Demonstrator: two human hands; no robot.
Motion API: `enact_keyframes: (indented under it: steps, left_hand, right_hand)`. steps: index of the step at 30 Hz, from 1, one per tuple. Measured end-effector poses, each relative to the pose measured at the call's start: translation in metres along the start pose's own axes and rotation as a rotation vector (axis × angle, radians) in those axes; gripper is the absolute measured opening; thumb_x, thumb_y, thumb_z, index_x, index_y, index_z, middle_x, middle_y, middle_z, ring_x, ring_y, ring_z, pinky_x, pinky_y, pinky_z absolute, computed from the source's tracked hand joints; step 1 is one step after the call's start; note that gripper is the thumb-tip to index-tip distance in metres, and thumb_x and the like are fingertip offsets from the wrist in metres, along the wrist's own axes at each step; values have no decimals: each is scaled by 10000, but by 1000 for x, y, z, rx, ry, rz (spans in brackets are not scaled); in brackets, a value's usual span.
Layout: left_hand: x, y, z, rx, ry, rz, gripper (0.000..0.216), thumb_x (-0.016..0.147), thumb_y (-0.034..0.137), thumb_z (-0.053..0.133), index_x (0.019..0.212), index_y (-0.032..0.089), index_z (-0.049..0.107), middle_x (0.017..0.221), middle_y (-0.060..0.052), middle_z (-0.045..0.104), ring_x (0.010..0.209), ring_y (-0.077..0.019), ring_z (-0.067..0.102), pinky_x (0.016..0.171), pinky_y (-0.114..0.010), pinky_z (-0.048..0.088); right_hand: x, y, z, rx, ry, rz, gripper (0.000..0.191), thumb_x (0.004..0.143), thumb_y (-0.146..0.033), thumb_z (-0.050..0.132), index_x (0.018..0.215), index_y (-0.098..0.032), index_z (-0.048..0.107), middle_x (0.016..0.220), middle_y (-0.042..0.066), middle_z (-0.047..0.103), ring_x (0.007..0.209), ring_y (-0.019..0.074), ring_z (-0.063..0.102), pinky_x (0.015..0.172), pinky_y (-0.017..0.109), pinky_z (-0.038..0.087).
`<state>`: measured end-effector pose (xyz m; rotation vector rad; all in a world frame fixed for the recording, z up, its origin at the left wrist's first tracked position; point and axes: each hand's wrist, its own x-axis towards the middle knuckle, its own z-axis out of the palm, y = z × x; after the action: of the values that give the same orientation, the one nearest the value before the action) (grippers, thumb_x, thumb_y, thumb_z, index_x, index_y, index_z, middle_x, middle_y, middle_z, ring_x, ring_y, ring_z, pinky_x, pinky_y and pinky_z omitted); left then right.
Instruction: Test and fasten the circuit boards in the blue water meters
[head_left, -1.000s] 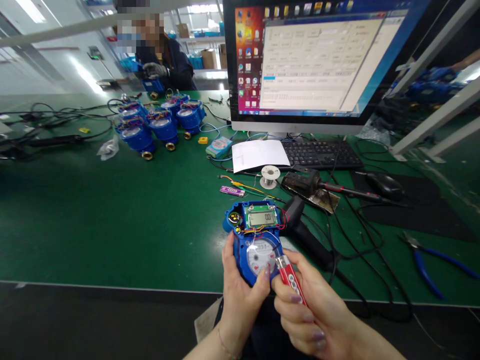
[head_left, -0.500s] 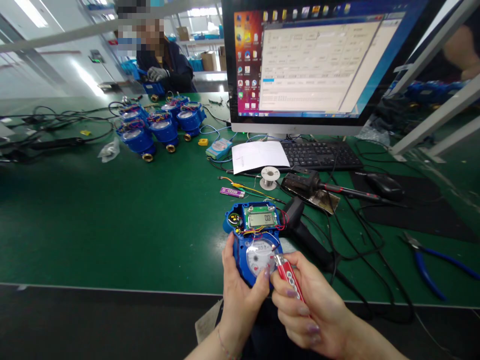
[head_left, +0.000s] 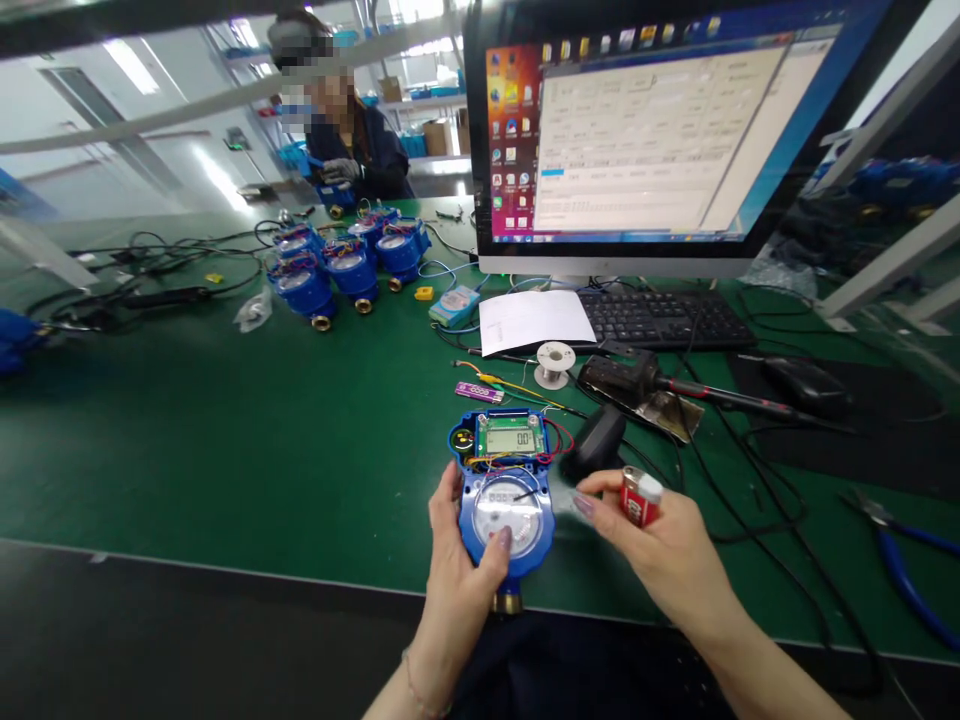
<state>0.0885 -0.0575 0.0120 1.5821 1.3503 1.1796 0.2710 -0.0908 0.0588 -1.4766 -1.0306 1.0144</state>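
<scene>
A blue water meter [head_left: 546, 520] lies at the front edge of the green bench, its round dial facing up and its circuit board and small display exposed above the dial. The display reads about 0.0, and thin red, yellow and white wires run across the housing. My left hand [head_left: 459, 580] grips the meter from the left, thumb resting on the dial glass. To the right of the meter, my right hand [head_left: 667, 550] is closed around a red lighter [head_left: 637, 498], with index finger and thumb stretched toward the meter. The right hand does not touch the meter.
Behind the meter lie a purple lighter [head_left: 480, 392], a solder spool [head_left: 555, 366] and a black scanner [head_left: 596, 442]. A soldering iron [head_left: 720, 393] and blue pliers [head_left: 900, 560] are at right. Several blue meters [head_left: 351, 270] stand back left; a co-worker [head_left: 360, 150] sits beyond. A monitor [head_left: 615, 262] stands behind.
My right hand has moved right, away from the dial, and the red lighter has turned upward in its grip. My left hand still holds the meter, which sits straighter. The whole view has shifted slightly.
</scene>
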Motion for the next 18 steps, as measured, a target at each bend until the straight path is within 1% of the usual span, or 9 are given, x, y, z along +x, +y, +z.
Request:
enact_keyframes:
  steps: [2,3,5,7,9,11,13,15,18]
  left_hand:
    - [3,4,-7,183,67,158,678,740,359,586,1328,188,295,1302,-135,346,1225,-293,360,1043,-504,309]
    - [5,6,-10,242,80,233,653,738,349,607,1308,199,327,1282,-126,362,1215,-284,367,1032,-489,328]
    - [10,11,-15,271,53,326,544,756,335,625,1242,222,408,1207,-101,425,1156,-252,424,986,-436,391]
    - [15,16,-17,258,23,367,395,776,337,627,1136,230,503,1128,-81,473,1079,-229,476,929,-398,436]
    - [18,18,-18,291,42,418,281,774,342,641,1026,237,575,1093,-67,489,1038,-227,488,911,-406,440]
    - [21,20,-18,350,80,493,184,775,329,644,943,257,619,1070,-48,501,1019,-225,478,943,-447,405]
    - [22,21,-18,393,101,556,111,788,294,632,898,278,639,1038,-31,509,1006,-218,461,981,-486,353]
    - [24,22,-18,417,96,582,95,804,246,609,879,288,649,1002,-24,509,992,-211,450,994,-500,323]
    - [25,23,-17,420,60,576,125,816,200,584,870,292,649,976,-21,495,977,-202,444,987,-491,319]
  right_hand:
    - [7,6,5,-116,-21,-133,224,690,-378,692,788,-178,673,528,-29,486,468,82,392,450,218,329]
    - [11,8,8,-145,-40,-200,203,704,-366,682,803,-189,683,576,-13,545,500,98,446,487,228,373]
    - [17,13,14,-183,-88,-317,180,728,-336,668,853,-208,690,734,20,643,624,135,556,598,245,442]
    - [22,16,19,-196,-131,-398,176,754,-301,650,905,-217,683,840,34,667,731,154,601,672,247,461]
    - [26,16,21,-206,-157,-461,162,771,-276,635,914,-213,678,827,34,664,732,148,607,659,238,460]
    - [29,16,21,-229,-171,-514,133,785,-268,622,887,-203,677,764,28,649,667,130,591,602,225,445]
    - [32,15,21,-255,-190,-557,115,803,-260,601,857,-191,675,708,23,628,616,114,567,557,216,422]
    - [33,15,20,-274,-212,-591,115,818,-246,581,839,-180,672,672,20,608,590,105,550,536,211,404]
    - [35,13,19,-293,-239,-640,128,830,-244,566,818,-168,668,636,14,581,567,95,532,522,204,388]
